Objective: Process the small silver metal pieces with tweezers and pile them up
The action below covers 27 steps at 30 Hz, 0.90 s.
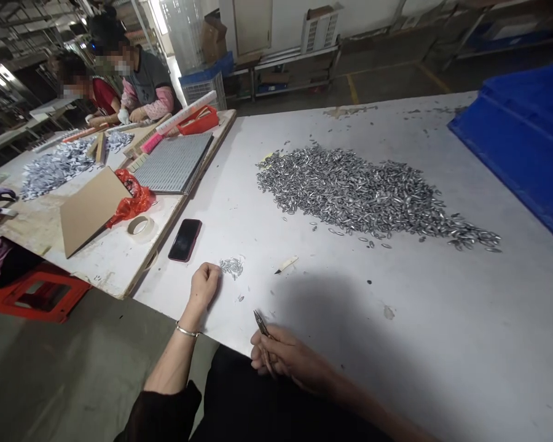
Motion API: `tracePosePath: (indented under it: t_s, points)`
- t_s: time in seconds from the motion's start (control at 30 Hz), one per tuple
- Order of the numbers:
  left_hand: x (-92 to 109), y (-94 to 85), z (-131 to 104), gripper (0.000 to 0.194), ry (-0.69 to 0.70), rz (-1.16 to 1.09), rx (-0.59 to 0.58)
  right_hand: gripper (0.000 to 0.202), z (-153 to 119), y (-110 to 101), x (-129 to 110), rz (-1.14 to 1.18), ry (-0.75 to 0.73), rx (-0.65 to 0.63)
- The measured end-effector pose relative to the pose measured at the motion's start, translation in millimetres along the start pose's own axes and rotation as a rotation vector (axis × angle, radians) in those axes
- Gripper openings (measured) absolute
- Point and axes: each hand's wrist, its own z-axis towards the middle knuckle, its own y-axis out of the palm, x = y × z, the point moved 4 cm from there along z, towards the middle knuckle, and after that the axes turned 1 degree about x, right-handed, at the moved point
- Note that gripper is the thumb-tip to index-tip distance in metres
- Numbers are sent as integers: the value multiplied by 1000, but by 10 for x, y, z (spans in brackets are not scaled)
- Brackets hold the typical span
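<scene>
My left hand [205, 283], with a bracelet at the wrist, rests on the white table [336, 307] with its fingers curled together. It is beside a small cluster of silver pieces [232, 266]; what its fingers hold, if anything, is hidden. My right hand [279, 353] is wrapped round a pair of pliers [260, 322] near the table's front edge, the dark tip pointing up and left. A large heap of small silver oval pieces [350, 187] spreads across the table farther back. Between my hands and the heap lies a small pale tool with a dark tip [286, 264].
A dark phone [185, 240] lies left of my left hand. Blue crates [525, 129] stand at the right. On the adjoining left table are a cardboard sheet [94, 212], a tape roll [141, 227] and grey panels [172, 162]. Several people are at the left.
</scene>
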Motion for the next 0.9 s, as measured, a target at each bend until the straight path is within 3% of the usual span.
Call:
tracePosePath:
  t_s: [0.17,0.33,0.43,0.57,0.7,0.9]
  points:
    - [64,67,172,21,-8,153,9,73,87,-36,120,-71,-19,17]
    - [110,11,65,19,-15,99,-32,70,50,-52,87,-112,-45,25]
    - [129,-13,-191,26,-100,-261,-186,68,-8,-31,-45,-179,-103,36]
    - [212,93,-650,34,-255,-846,-444,64,-88,39,-228,-225,-168,31]
    - [250,226,-936,26,-306,-997,-531,59,-158,149,-327,-277,-204,-19]
    - [149,373,-1041,28,-320,-1021,-579,62,-194,218,-294,-235,-217,-74]
